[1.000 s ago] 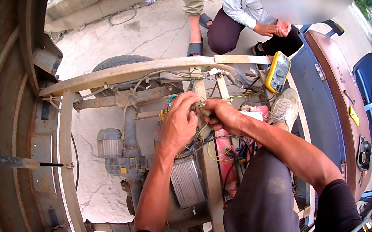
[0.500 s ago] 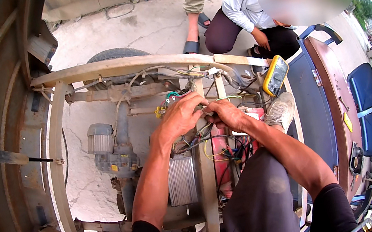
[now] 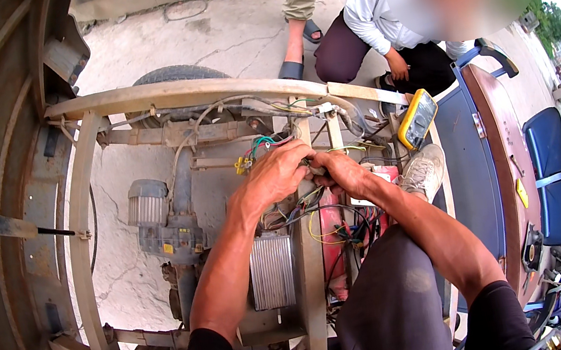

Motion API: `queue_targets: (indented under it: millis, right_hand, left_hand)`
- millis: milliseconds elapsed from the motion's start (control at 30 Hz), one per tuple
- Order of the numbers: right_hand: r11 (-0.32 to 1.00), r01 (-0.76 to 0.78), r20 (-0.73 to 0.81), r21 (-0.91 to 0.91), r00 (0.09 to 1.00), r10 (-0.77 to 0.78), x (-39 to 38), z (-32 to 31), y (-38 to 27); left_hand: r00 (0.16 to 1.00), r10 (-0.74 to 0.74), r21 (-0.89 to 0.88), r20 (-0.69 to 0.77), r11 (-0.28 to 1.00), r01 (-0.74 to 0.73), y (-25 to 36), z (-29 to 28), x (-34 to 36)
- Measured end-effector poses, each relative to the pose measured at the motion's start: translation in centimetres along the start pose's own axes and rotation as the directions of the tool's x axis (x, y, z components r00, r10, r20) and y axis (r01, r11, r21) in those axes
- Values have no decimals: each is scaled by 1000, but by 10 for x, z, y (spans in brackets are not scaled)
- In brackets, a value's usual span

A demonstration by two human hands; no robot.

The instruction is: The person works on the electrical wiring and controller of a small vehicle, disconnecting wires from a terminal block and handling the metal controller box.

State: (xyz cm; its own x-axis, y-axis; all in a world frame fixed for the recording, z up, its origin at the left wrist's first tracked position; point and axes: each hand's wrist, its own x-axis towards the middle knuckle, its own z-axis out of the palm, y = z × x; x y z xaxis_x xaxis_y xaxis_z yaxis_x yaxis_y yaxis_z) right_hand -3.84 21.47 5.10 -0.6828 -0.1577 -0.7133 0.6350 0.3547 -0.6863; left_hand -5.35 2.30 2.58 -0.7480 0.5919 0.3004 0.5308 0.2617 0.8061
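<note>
My left hand (image 3: pixel 278 170) and my right hand (image 3: pixel 340 169) meet above the middle beam of a metal vehicle frame (image 3: pixel 310 274). The fingers of both are bent and pinched together; a small dark piece shows between them, too hidden to name. Around them runs a bundle of thin wires (image 3: pixel 293 206) in several colours. Green wires with ring ends (image 3: pixel 262 142) and a yellow connector (image 3: pixel 243 164) stick out beyond my left hand. Below my left wrist sits a finned metal box (image 3: pixel 272 273). Red parts (image 3: pixel 332 240) with tangled cables lie under my right forearm.
A yellow multimeter (image 3: pixel 417 119) leans on the frame at the right, near my shoe (image 3: pixel 423 172). A motor (image 3: pixel 163 228) hangs inside the frame at left. Someone in a white top (image 3: pixel 371 8) crouches at the far side; another person's legs (image 3: pixel 302 15) stand beside. A blue seat (image 3: pixel 554 177) lies right.
Both hands stay together over the wires with only slight finger movement. The view has shifted a little. The crouching person's other arm now shows near the blue rail.
</note>
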Motion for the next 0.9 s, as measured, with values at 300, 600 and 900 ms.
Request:
queue_targets:
  millis: [300, 600, 900]
  right_hand:
    - [993, 117, -16, 12, 993, -117, 6, 2, 7]
    - [988, 155, -85, -8, 984, -156, -1, 12, 4]
    - [975, 21, -18, 222, 1000, -18, 5, 10, 8]
  left_hand:
    - [990, 14, -34, 142, 999, -9, -9, -14, 9]
    - [977, -63, -31, 203, 997, 71, -7, -23, 10]
    - [980, -112, -343, 163, 925, 163, -42, -28, 12]
